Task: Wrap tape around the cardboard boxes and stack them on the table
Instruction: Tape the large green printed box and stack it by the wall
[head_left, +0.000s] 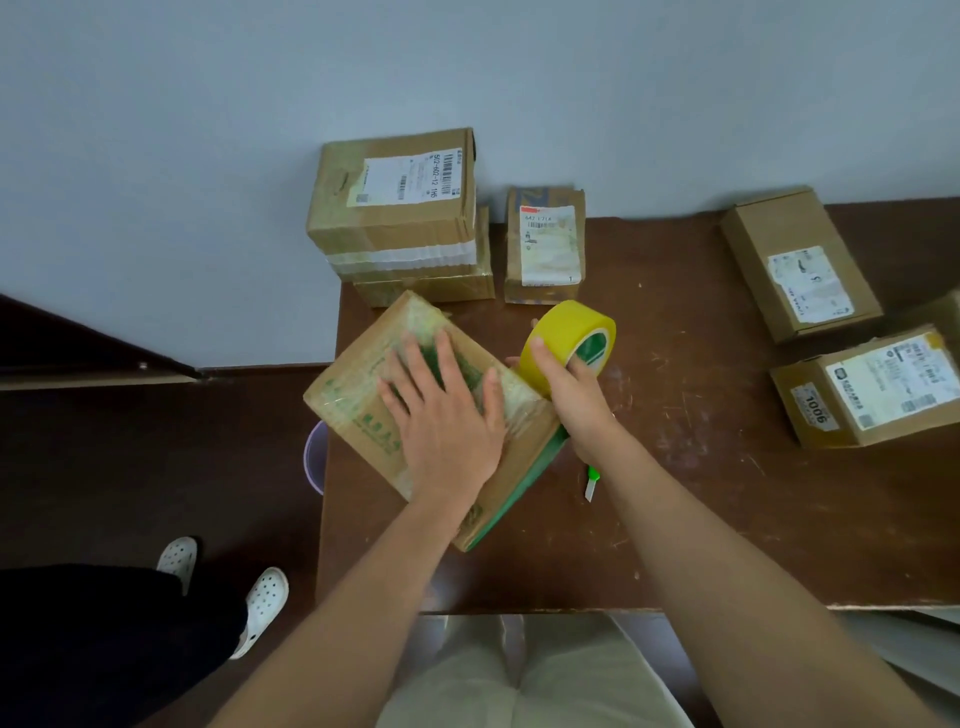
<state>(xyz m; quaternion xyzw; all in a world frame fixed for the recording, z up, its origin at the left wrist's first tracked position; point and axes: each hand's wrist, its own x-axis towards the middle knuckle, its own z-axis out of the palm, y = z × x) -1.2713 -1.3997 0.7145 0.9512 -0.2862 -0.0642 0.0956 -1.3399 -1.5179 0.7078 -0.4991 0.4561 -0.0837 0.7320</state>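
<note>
Box (363, 395) sits on the desk (701, 467) at its left edge, long axis diagonal, far-left to near-right. Left hand (447, 410) presses flat on top, fingers spread. Right hand (569, 384) grips the tape roll (571, 343), touching the box's right edge. Likely next: tape gets pulled across the short axis.

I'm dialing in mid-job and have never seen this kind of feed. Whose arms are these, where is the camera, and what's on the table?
No machine here: a person's bare arms, filmed by one camera on their head, looking down. The left hand presses flat on the cardboard box being taped. The right hand grips a yellow tape roll at the box's edge. On the brown table: a stack of boxes by the wall, a small box beside it, two labelled boxes at right, and a green cutter.
</note>
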